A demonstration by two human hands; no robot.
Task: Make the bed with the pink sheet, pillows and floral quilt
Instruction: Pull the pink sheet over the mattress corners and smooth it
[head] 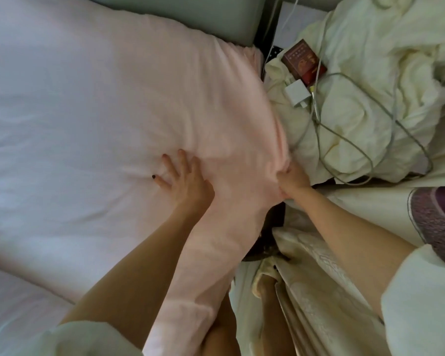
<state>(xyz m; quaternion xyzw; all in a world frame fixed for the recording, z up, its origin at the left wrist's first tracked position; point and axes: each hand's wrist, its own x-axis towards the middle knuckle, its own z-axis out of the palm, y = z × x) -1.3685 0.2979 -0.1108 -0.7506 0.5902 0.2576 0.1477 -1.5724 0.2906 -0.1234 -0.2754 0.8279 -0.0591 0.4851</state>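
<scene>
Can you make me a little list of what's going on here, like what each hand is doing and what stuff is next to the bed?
left hand: flat, fingers spread, pressing the pink sheet
right hand: gripping the sheet's edge at the bed's side
beside the bed: crumpled cream bedding, red box, white charger, grey cable
pillows: none visible
sheet: mostly smooth, wrinkled near the hands

The left hand lies flat on the pink sheet, fingers spread wide. At three o'clock from it, the right hand pinches the sheet's edge in a tight grip. At one o'clock, a red box and white charger rest on crumpled cream bedding.
</scene>
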